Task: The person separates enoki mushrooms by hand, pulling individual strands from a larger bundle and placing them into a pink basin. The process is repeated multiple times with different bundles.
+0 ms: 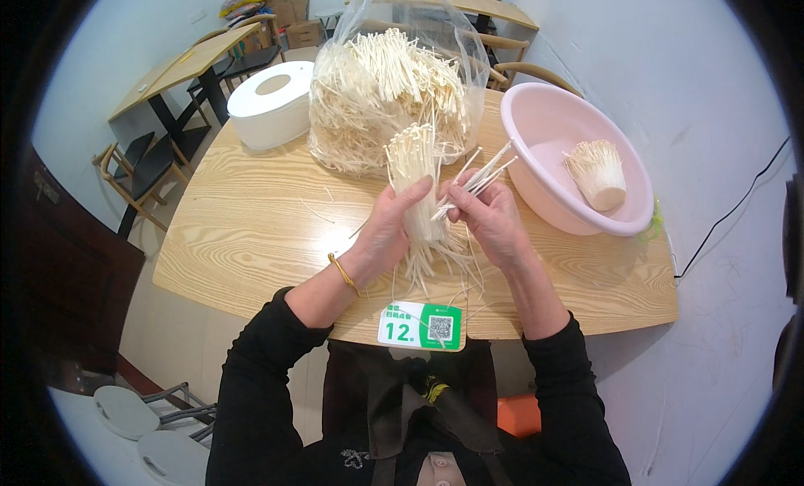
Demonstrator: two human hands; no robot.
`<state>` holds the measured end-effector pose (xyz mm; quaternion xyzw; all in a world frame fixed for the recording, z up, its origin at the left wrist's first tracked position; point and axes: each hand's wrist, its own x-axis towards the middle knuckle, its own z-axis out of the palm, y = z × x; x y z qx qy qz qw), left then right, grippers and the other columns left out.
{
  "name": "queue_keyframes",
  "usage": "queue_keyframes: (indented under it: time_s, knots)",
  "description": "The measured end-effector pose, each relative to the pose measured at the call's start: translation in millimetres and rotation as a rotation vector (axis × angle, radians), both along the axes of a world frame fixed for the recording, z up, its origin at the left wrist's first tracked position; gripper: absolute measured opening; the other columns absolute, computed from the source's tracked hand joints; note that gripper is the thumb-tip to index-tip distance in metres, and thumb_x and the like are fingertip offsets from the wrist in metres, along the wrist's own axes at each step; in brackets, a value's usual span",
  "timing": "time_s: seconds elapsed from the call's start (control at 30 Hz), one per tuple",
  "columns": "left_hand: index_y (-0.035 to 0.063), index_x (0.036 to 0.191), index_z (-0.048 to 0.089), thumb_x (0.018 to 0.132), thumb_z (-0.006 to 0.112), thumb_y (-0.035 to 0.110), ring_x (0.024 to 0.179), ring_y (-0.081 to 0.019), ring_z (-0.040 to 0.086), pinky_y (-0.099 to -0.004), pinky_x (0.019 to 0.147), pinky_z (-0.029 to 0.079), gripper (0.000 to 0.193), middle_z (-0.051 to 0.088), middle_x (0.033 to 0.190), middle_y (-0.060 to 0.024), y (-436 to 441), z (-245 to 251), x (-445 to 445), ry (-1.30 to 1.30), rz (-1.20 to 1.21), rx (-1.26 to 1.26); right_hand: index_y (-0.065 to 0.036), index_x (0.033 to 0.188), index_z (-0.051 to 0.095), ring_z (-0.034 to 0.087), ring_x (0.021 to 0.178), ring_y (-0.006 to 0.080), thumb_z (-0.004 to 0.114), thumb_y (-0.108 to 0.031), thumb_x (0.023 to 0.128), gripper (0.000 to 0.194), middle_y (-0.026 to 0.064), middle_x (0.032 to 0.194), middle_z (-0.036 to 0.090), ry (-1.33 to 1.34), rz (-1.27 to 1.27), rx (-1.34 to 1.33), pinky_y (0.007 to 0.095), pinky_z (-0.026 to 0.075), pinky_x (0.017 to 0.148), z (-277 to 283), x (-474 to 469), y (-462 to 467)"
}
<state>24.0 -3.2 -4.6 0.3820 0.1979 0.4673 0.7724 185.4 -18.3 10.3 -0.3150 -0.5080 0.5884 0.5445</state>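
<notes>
My left hand grips a thick bundle of enoki mushrooms, caps away from me and loose stem ends fanned towards the table's near edge. Beside it, my right hand pinches a few separated enoki stems between thumb and fingers. Just beyond both hands stands a clear plastic bag, its mouth gaping, filled with many more enoki. To the right, a pink plastic basin holds one enoki cluster lying tilted, its cut base facing me.
A large paper roll stands at the wooden table's back left. Stray enoki strands lie left of my hands. A green and white card with a printed code sits at the near edge. The wall borders the right side.
</notes>
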Motion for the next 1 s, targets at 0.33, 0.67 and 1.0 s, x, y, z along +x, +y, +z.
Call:
queue_keyframes:
  time_s: [0.33,0.67,1.0]
  knots:
    - [0.0066,0.117,0.047,0.089,0.048,0.048,0.092,-0.0153,0.055,-0.0305,0.074,0.049,0.050,0.055,0.101,-0.0045,3,-1,-2,-0.046,0.028,-0.127,-0.006,0.095,0.053,0.053,0.069,0.0053,0.055,-0.013,0.089,0.010,0.0025,0.083,0.058,0.379,0.236,-0.154,0.0188,0.044,0.064,12,20,1]
    - [0.0032,0.122,0.041,0.080,0.049,0.062,0.091,-0.0177,0.057,-0.0321,0.076,0.051,0.073,0.055,0.105,-0.0098,-1,-4,2,0.073,0.014,0.085,-0.007,0.085,0.056,0.052,0.059,0.0046,0.075,-0.018,0.073,0.025,-0.0008,0.073,0.058,-0.323,-0.091,-0.080,0.0167,0.040,0.050,11,-11,-9]
    - [0.0007,0.112,0.046,0.078,0.053,0.063,0.080,-0.0157,0.061,-0.0298,0.065,0.054,0.071,0.058,0.095,-0.0092,-1,-2,2,0.038,0.056,0.081,-0.005,0.088,0.059,0.053,0.065,0.0060,0.068,-0.014,0.080,0.016,0.0001,0.078,0.060,-0.129,-0.060,-0.075,0.0197,0.042,0.056,1,-9,-7]
